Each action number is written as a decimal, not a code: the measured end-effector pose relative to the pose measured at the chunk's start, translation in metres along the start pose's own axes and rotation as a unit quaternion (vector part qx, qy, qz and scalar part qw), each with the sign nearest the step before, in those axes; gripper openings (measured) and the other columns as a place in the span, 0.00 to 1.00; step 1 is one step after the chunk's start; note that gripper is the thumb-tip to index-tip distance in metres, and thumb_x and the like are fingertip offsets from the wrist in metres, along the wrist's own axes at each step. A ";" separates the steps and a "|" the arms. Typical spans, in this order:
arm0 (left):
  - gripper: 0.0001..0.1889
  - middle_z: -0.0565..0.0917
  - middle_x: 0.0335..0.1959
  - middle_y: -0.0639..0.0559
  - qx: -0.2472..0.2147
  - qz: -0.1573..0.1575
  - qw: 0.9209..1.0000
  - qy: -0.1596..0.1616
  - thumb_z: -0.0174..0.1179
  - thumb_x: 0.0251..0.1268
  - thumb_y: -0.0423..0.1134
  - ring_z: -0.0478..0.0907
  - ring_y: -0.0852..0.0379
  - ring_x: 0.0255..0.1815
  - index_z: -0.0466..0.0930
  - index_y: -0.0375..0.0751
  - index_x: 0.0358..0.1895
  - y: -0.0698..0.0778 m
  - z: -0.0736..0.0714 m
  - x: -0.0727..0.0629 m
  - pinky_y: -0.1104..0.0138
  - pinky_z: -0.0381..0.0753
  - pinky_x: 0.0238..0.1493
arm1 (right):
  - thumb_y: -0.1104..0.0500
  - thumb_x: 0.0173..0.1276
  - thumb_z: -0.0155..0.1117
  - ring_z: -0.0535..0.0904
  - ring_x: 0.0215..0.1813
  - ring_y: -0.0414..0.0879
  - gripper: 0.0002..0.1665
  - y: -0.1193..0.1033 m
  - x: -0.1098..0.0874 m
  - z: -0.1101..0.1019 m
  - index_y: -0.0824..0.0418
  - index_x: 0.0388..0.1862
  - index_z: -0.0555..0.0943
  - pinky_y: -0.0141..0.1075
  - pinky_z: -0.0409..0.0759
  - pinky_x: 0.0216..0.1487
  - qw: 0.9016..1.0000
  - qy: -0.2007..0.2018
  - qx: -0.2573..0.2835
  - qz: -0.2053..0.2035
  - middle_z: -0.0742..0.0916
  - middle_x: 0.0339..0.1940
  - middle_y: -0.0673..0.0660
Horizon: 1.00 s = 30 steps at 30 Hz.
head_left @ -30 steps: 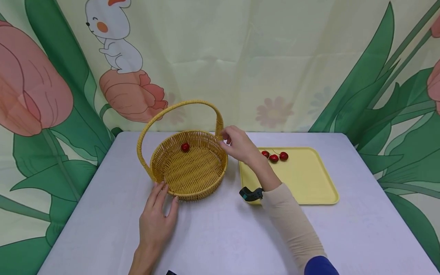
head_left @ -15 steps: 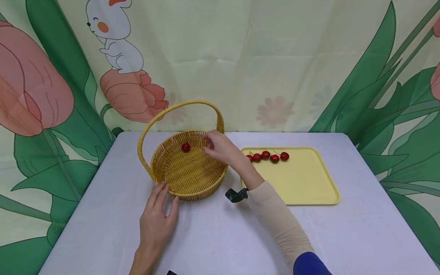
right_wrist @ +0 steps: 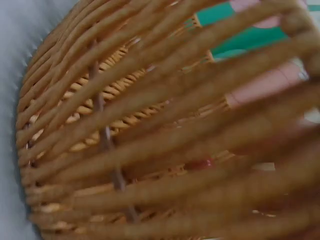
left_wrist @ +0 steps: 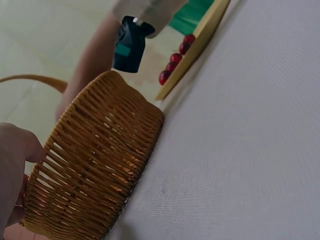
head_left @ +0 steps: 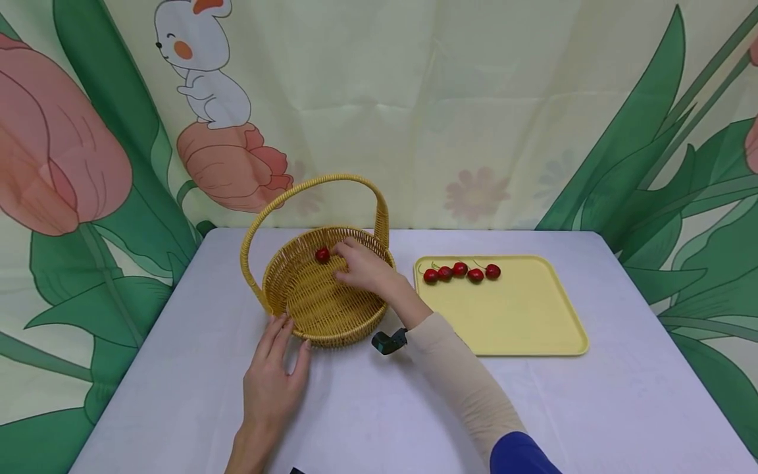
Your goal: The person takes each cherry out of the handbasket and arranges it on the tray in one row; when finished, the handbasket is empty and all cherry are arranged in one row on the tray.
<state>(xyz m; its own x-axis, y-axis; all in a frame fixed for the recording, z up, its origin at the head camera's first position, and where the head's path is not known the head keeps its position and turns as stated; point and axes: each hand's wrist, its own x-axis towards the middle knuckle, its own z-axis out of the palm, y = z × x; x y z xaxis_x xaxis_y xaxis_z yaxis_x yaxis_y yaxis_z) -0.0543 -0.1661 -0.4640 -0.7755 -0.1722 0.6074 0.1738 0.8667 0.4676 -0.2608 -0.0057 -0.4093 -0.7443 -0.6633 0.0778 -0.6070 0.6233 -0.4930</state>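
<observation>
A round wicker basket (head_left: 331, 339) with a tall arched handle (head_left: 331, 178) stands at the left of the table. One red cherry (head_left: 322, 255) lies inside it, near the far wall. Reaching over the right rim, my right hand (head_left: 362, 266) is inside the basket with its fingers slightly bent and parted. Its fingertips are just right of the cherry. My left hand (head_left: 275, 375) rests against the near-left rim, fingers extended and thumb apart. In the left wrist view, the left thumb (left_wrist: 30, 145) touches the woven side. Basket weave fills the right wrist view and hides the right hand.
A yellow tray (head_left: 509, 316) lies right of the basket, with several cherries (head_left: 460, 269) in a row along its far-left side. A dark wrist camera (head_left: 389, 342) juts from the right wrist. The patterned curtain (head_left: 474, 118) stands behind the table's far edge.
My right hand has moved left from the basket's right rim into the basket, close to the cherry. More cherries on the tray now show. The left hand stays in place.
</observation>
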 end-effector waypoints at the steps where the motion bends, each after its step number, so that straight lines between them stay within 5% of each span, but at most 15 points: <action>1: 0.25 0.80 0.62 0.40 -0.002 0.000 1.000 0.001 0.70 0.59 0.37 0.74 0.39 0.70 0.80 0.30 0.58 0.000 0.000 0.000 0.48 0.79 0.59 | 0.56 0.72 0.63 0.78 0.51 0.47 0.27 -0.001 0.001 0.001 0.64 0.66 0.75 0.39 0.81 0.55 1.000 -0.006 -0.002 0.000 0.77 0.63 0.60; 8: 0.25 0.81 0.62 0.41 -0.011 0.009 1.000 0.007 0.71 0.58 0.36 0.74 0.40 0.70 0.81 0.30 0.59 0.001 0.000 -0.001 0.51 0.77 0.60 | 0.55 0.71 0.65 0.80 0.50 0.46 0.31 -0.006 0.010 0.008 0.59 0.71 0.71 0.37 0.82 0.52 0.999 -0.045 -0.015 0.006 0.71 0.70 0.61; 15: 0.25 0.81 0.62 0.41 -0.011 0.019 1.000 0.012 0.71 0.57 0.36 0.74 0.40 0.70 0.81 0.30 0.59 0.001 0.000 -0.001 0.51 0.77 0.59 | 0.55 0.72 0.64 0.74 0.72 0.52 0.38 -0.008 0.015 0.016 0.54 0.78 0.64 0.42 0.78 0.68 0.995 -0.087 -0.024 0.029 0.61 0.81 0.59; 30: 0.26 0.80 0.63 0.40 -0.009 0.020 1.000 0.009 0.71 0.57 0.35 0.74 0.38 0.70 0.80 0.29 0.59 0.000 -0.001 0.000 0.48 0.79 0.59 | 0.51 0.73 0.63 0.60 0.81 0.55 0.43 -0.007 0.026 0.023 0.45 0.82 0.55 0.48 0.68 0.77 0.987 -0.140 -0.073 0.036 0.54 0.84 0.52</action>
<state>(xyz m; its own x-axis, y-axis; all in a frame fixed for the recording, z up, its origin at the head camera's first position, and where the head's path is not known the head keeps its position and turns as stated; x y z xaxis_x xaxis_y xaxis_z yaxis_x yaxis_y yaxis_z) -0.0542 -0.1670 -0.4634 -0.7562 -0.1455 0.6380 0.2157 0.8651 0.4529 -0.2693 -0.0371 -0.4237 -0.6935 -0.6904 -0.2058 -0.6039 0.7129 -0.3565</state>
